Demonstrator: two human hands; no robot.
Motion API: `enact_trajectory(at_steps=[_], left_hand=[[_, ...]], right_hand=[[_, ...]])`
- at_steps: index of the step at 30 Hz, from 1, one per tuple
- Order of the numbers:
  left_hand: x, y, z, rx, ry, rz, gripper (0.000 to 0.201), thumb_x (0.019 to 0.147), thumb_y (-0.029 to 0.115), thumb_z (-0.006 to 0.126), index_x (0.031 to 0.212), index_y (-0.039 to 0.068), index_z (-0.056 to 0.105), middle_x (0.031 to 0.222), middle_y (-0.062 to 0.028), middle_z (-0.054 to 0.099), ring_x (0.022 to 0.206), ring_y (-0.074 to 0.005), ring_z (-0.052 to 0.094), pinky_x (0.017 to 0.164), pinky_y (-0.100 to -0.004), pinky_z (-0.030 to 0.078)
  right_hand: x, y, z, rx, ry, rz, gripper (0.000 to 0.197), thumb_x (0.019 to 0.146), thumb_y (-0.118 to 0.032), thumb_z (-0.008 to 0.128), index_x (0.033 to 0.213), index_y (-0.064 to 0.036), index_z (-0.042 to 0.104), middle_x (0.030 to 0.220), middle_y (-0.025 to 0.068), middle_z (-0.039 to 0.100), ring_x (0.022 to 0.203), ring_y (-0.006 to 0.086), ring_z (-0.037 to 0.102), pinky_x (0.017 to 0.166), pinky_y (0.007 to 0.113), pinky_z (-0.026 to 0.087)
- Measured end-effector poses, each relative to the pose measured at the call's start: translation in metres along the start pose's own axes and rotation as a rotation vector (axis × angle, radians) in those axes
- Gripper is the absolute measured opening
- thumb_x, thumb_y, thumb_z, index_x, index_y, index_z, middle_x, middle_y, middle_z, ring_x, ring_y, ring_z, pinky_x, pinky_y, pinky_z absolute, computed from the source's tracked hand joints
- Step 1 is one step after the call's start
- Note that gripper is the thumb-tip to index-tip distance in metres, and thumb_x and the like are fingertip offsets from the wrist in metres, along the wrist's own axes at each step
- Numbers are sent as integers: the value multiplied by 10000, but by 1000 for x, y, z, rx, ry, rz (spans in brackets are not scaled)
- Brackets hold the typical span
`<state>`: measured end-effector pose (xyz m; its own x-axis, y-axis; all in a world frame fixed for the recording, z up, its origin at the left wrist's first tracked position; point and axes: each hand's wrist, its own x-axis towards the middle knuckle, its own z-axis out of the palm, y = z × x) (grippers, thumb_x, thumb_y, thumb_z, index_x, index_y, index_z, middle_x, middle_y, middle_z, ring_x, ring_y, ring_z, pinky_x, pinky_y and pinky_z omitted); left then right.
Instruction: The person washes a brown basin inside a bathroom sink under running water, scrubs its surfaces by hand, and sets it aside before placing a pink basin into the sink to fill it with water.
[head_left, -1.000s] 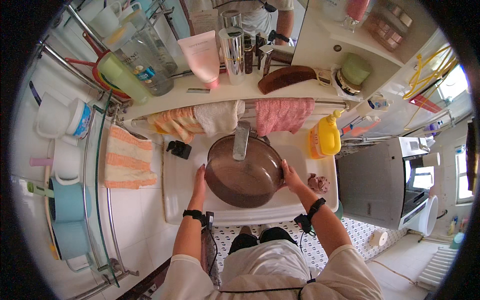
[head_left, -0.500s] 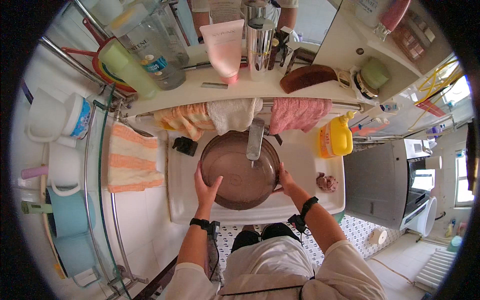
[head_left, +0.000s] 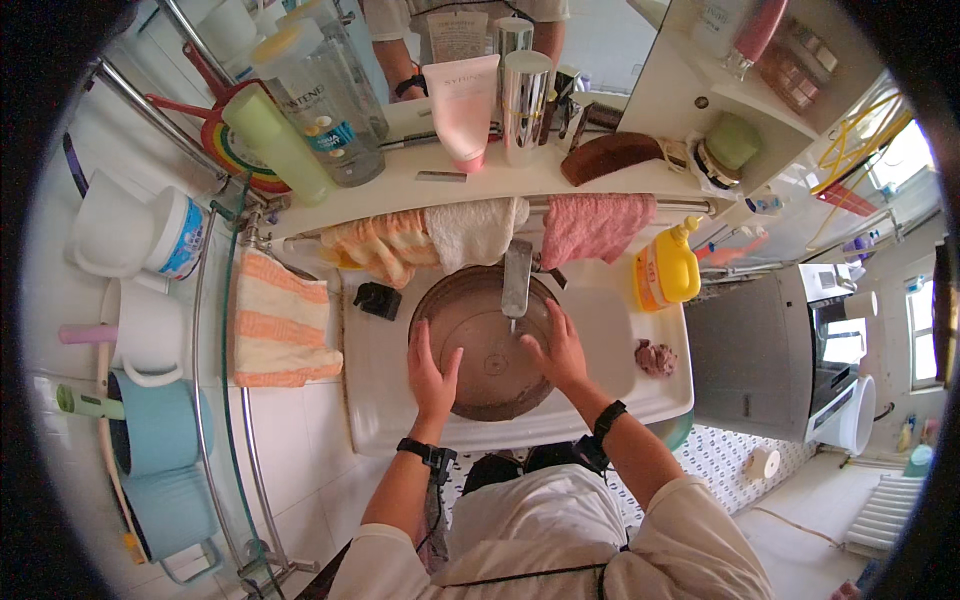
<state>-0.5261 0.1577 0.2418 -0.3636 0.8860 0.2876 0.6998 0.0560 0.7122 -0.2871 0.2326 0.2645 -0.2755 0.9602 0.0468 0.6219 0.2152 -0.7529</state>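
Head: outstretched fingers over basin

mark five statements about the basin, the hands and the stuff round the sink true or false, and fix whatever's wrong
1. The brown basin sits in the white sink. True.
2. The left hand is gripping the comb. False: that hand is open at the basin's left side, and the comb lies on the shelf.
3. The tap reaches out over the basin. True.
4. The yellow pump bottle stands to the left of the basin. False: it stands to the right.
5. The right hand is clenched into a fist. False: it is open, at the basin's right side.
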Motion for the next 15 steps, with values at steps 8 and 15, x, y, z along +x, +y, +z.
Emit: enact_trajectory(at_steps=[8, 15], left_hand=[[7, 26, 3, 57, -68, 172, 702, 872, 286, 718, 1450, 42, 404, 1414, -216, 463, 1321, -429, 413, 1073, -490, 384], [1, 14, 4, -79, -108, 116, 716, 857, 311, 736, 1441, 49, 415, 1435, -217, 434, 1345, -430, 380, 1082, -506, 365]], right_hand=[[-17, 13, 15, -190, 219, -59, 809, 878, -529, 641, 1484, -97, 324, 1527, 218, 307, 1405, 438, 290, 1119, 556, 300], [0, -29, 6, -488, 126, -444, 830, 757, -534, 738, 1410, -117, 441, 1529, 239, 287, 1396, 483, 273, 1087, 671, 233]])
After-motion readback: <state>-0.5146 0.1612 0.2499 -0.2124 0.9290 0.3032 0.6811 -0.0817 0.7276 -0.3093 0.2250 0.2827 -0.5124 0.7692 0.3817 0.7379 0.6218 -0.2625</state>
